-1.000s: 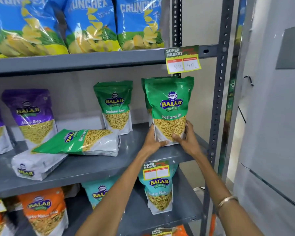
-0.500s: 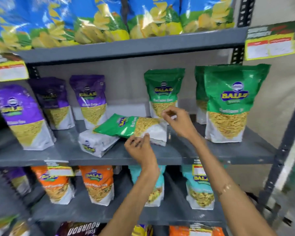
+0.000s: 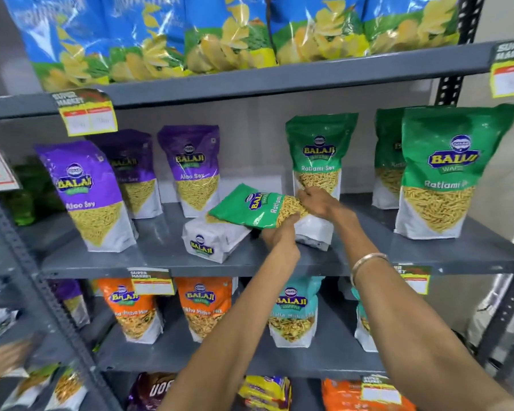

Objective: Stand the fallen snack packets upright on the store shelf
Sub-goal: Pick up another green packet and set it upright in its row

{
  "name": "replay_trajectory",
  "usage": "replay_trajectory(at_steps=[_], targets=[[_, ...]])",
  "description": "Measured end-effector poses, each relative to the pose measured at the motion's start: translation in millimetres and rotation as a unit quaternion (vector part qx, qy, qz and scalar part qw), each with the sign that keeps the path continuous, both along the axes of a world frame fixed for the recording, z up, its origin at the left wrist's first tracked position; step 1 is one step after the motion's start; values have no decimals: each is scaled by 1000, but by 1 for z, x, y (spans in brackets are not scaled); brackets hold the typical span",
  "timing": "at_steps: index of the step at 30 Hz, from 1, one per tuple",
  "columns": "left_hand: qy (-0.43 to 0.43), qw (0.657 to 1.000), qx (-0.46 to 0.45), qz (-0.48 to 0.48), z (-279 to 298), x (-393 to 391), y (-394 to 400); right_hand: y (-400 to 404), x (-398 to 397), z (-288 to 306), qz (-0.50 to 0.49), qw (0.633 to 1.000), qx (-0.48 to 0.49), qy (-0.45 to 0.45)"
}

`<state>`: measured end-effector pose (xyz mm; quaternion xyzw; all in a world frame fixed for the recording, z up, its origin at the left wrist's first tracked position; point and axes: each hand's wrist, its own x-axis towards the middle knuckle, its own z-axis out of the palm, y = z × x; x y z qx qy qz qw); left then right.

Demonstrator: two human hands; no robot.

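A green Ratlami Sev packet [image 3: 250, 210] lies tilted on its side on the grey middle shelf [image 3: 279, 262], its top end resting on another fallen packet [image 3: 211, 241] that shows its white base. My left hand [image 3: 279, 235] grips the green packet's lower edge from the front. My right hand [image 3: 318, 201] grips its upper edge from behind. Upright green packets stand behind [image 3: 318, 155] and to the right [image 3: 445, 173].
Three upright purple Aloo Sev packets [image 3: 89, 197] stand on the left of the same shelf. Blue chip bags [image 3: 220, 34] fill the shelf above. Orange and teal packets [image 3: 202, 307] stand on the shelf below. Another person's blurred hand [image 3: 0, 363] shows at lower left.
The view has swung left along the shelf. Both hands left the upright green packet at the right and have closed on the fallen green packet, lifting its near end.
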<state>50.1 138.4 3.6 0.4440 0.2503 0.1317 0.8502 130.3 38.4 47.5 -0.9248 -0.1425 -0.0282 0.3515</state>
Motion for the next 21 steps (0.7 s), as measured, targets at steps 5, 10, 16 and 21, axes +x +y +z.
replay_trajectory(at_steps=[5, 10, 16, 21], targets=[[-73, 996, 37, -20, -16, -35, 14, -10, -44, -8, -22, 995, 86, -44], [-201, 960, 188, -58, -17, -74, 44, -16, -121, -36, -18, 962, 230, -148], [-311, 901, 261, -150, 17, -140, 82, -5, -223, -49, -52, 909, 304, -280], [-377, 872, 249, -188, 41, -171, 96, 4, -280, -29, -68, 882, 299, -356]])
